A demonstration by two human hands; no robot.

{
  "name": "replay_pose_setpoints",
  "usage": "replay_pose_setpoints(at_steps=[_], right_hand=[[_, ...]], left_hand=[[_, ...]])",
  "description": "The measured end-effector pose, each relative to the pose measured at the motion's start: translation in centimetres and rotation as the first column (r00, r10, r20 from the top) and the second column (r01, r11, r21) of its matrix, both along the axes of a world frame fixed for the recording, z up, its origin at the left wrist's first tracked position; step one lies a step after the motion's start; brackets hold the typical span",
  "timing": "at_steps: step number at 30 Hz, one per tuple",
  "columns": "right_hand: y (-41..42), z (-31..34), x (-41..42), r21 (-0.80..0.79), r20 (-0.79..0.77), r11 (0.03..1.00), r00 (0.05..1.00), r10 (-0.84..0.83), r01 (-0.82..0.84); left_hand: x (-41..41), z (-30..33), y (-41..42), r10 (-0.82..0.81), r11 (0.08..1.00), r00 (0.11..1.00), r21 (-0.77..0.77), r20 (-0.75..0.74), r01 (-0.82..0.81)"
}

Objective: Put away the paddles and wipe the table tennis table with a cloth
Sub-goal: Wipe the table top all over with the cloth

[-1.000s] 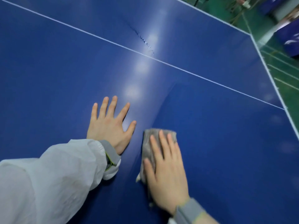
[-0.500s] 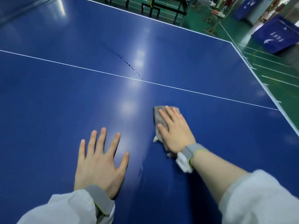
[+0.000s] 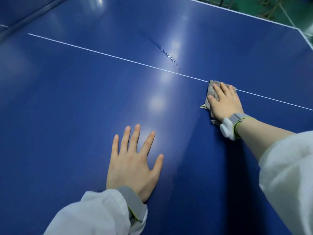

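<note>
The blue table tennis table point(image 3: 67, 107) fills the view, with a thin white centre line point(image 3: 101, 52) running across it. My right hand point(image 3: 224, 102) lies flat on a grey cloth point(image 3: 210, 89), pressing it onto the table right at the white line. My left hand point(image 3: 133, 160) rests flat on the surface nearer to me, fingers spread, holding nothing. A trail of water drops point(image 3: 169, 55) glistens beyond the line, up and left of the cloth. No paddles are in view.
The table's white-edged far side point(image 3: 237, 12) and right corner point(image 3: 303, 33) border a green floor point(image 3: 271, 7) with stands on it. A dark seam point(image 3: 25, 22) crosses the top left of the table.
My right hand has pushed the cloth away from me and to the right, up to the white line. My left hand has stayed flat on the table.
</note>
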State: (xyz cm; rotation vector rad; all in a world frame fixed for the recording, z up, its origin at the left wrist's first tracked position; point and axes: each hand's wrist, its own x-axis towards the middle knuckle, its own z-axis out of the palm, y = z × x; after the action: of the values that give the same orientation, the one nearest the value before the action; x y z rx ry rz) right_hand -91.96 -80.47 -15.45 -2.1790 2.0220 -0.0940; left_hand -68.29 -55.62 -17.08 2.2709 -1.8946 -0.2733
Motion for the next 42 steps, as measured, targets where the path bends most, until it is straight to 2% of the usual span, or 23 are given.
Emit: replay_pose_setpoints(at_steps=[5, 10, 13, 16, 18, 20, 23, 26, 32, 37, 42], right_hand=[[4.5, -0.2, 2.0, -0.045, -0.007, 0.988, 0.989, 0.146, -0.146], [14.0, -0.1, 4.9, -0.058, 0.007, 0.957, 0.958, 0.285, -0.285], [22.1, 0.8, 6.3, -0.062, 0.024, 0.939, 0.94, 0.341, -0.339], [29.4, 1.2, 7.1, -0.036, 0.035, 0.911, 0.91, 0.412, -0.411], [32.5, 1.1, 7.2, -0.014, 0.052, 0.889, 0.887, 0.458, -0.458], [33.8, 1.0, 6.8, -0.003, 0.071, 0.864, 0.862, 0.502, -0.503], [32.6, 1.2, 6.2, 0.013, 0.136, 0.84, 0.833, 0.535, -0.542], [30.0, 1.6, 6.3, 0.022, 0.128, 0.836, 0.83, 0.542, -0.549], [18.4, 0.2, 6.0, 0.002, 0.087, 0.861, 0.858, 0.506, -0.508], [8.4, -0.5, 6.7, -0.008, 0.082, 0.924, 0.921, 0.382, -0.382], [0.4, -1.3, 8.4, -0.037, 0.047, 0.994, 0.993, 0.106, -0.105]], left_hand=[[0.1, 0.6, 0.0, -0.009, 1.0, 1.0, 0.014, -0.002, 0.009], [0.2, 1.0, 0.0, -0.017, 0.999, 1.0, 0.04, -0.019, 0.017], [0.9, 1.9, 0.2, -0.025, 1.0, 0.976, -0.002, -0.216, 0.025], [2.0, 2.7, 0.0, -0.021, 0.998, 0.895, -0.06, -0.446, -0.006], [2.7, 2.8, -0.2, -0.005, 0.998, 0.913, -0.057, -0.407, -0.02], [3.5, 2.6, -0.9, 0.01, 0.999, 0.97, -0.049, -0.242, -0.022], [5.2, 2.1, -2.8, 0.074, 0.997, 0.991, -0.01, -0.112, -0.076], [5.9, 1.7, -4.0, 0.117, 0.993, 0.992, 0.028, -0.044, -0.116], [5.7, 0.9, -4.9, 0.176, 0.984, 0.984, -0.017, -0.024, -0.177], [5.8, 0.5, -4.7, 0.173, 0.985, 0.984, 0.009, 0.033, -0.173], [5.9, -0.1, -4.8, 0.196, 0.98, 0.98, -0.021, 0.036, -0.196]])
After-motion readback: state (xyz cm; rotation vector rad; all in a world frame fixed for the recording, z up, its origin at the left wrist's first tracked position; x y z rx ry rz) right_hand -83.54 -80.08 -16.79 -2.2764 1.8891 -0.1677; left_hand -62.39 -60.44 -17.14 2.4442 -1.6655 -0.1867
